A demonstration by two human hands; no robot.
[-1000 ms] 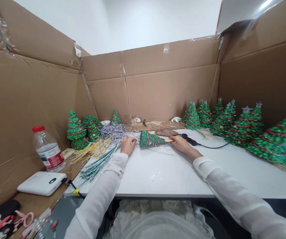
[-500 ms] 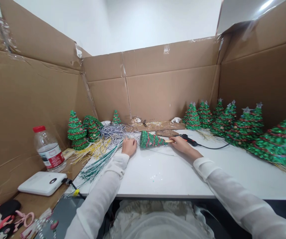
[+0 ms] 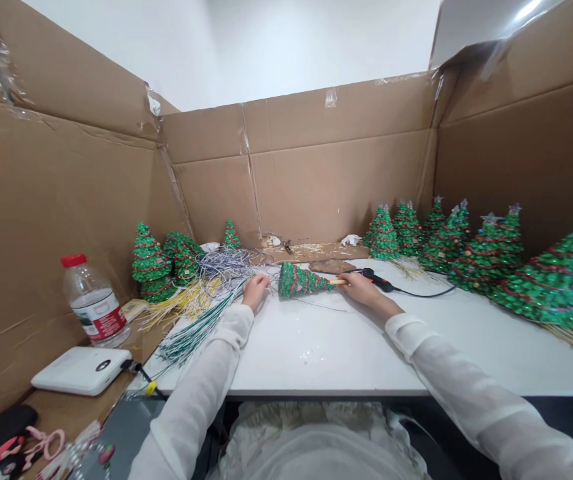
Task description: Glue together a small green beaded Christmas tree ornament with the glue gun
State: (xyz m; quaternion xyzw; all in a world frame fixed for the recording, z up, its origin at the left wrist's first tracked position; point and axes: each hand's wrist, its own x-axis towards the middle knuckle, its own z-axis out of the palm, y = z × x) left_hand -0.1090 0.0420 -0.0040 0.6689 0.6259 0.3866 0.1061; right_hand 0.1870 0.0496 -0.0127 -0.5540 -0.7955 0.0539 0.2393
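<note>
A small green Christmas tree (image 3: pixel 302 281) with red trim lies on its side above the white tabletop, its wide base toward the left. My right hand (image 3: pixel 359 288) grips the pale wooden stick (image 3: pixel 338 282) at its narrow end. My left hand (image 3: pixel 255 291) is closed just left of the base, apart from it; whatever its fingers pinch is too small to make out. A thin wire (image 3: pixel 321 306) runs on the table below the tree. By my left hand lie bundles of green wires (image 3: pixel 199 333) and a tangle of grey-purple wires (image 3: pixel 231 262).
A black glue gun (image 3: pixel 377 280) with a cord lies beyond my right hand. Several finished trees (image 3: pixel 486 257) line the right side; more trees (image 3: pixel 150 267) stand at left. A bottle (image 3: pixel 95 303) and white power bank (image 3: pixel 82 371) sit at left. Cardboard walls (image 3: pixel 336 173) enclose the table.
My left hand has shifted very slightly left and its fingers have turned a little. The right hand keeps its hold on the tree's stick. The whole view has moved slightly.
</note>
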